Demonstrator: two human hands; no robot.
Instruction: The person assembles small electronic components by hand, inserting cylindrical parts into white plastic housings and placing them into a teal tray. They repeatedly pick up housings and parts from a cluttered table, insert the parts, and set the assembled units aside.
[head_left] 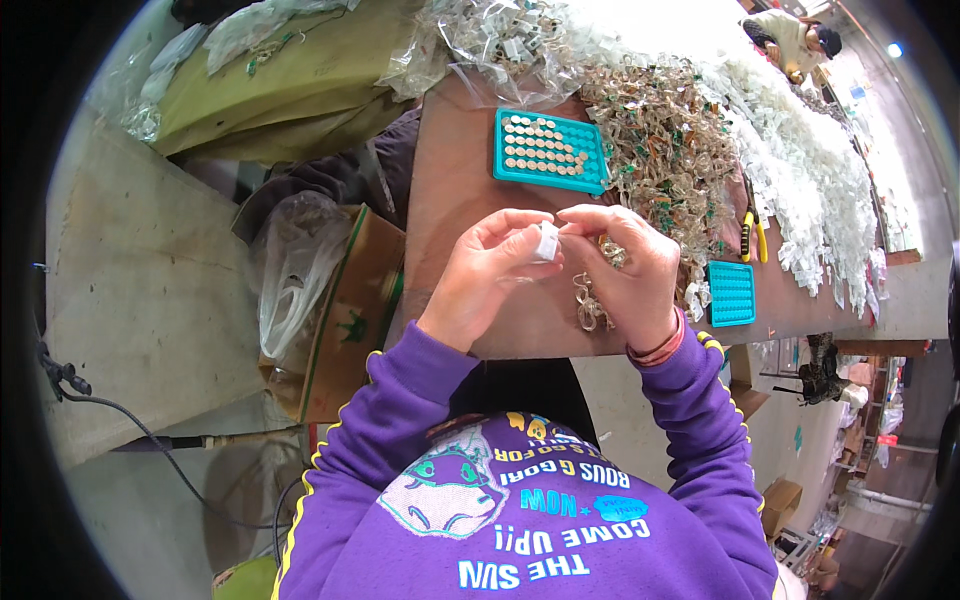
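Above the brown tabletop's near part, my left hand (482,268) grips a small white plastic box (546,242) between thumb and fingers. Fingers of my right hand (632,268) are pinched together right beside that box; what they hold is too small to make out. Below my right hand, a bundle of thin clear wire (590,308) lies on the table. Just beyond both hands sits a teal tray (500,172), partly filled with rows of small round coin-like discs (540,148).
To the right, a heap of tangled clear wires (660,150) adjoins a large pile of white pieces (800,190). Yellow-handled pliers (748,236) lie near a second teal tray (732,294). A cardboard box (335,335) with a plastic bag stands left. Another person (790,42) is at the far right.
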